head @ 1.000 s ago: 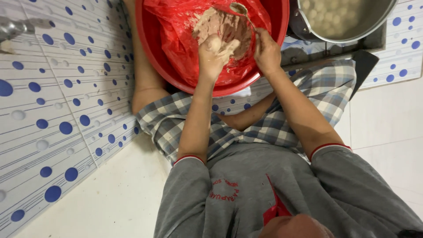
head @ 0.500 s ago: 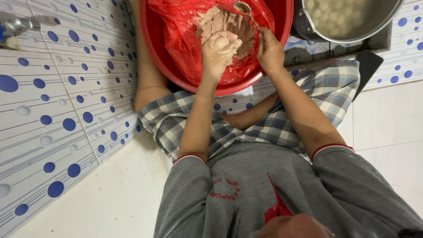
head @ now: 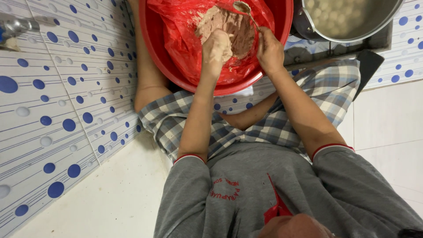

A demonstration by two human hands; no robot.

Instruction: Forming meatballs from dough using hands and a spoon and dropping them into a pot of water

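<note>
A red round basin (head: pixel 155 48) sits between my knees, lined with a red plastic bag (head: pixel 180 35) that holds a mound of pale pinkish-brown paste (head: pixel 233 28). My left hand (head: pixel 217 46) is coated in the paste and closed around a lump of it, right against the mound. My right hand (head: pixel 269 50) grips the handle of a metal spoon (head: pixel 245 9), whose bowl rests at the top of the paste.
A metal pot (head: pixel 352 34) with several pale round balls in liquid stands on a burner at the upper right. White tiles with blue dots cover the wall on the left and the area behind. My checked shorts and grey shirt fill the lower frame.
The view has shifted slightly. My left hand has squeezed tighter on the paste, and my right hand has lifted the spoon toward the top of the mound.
</note>
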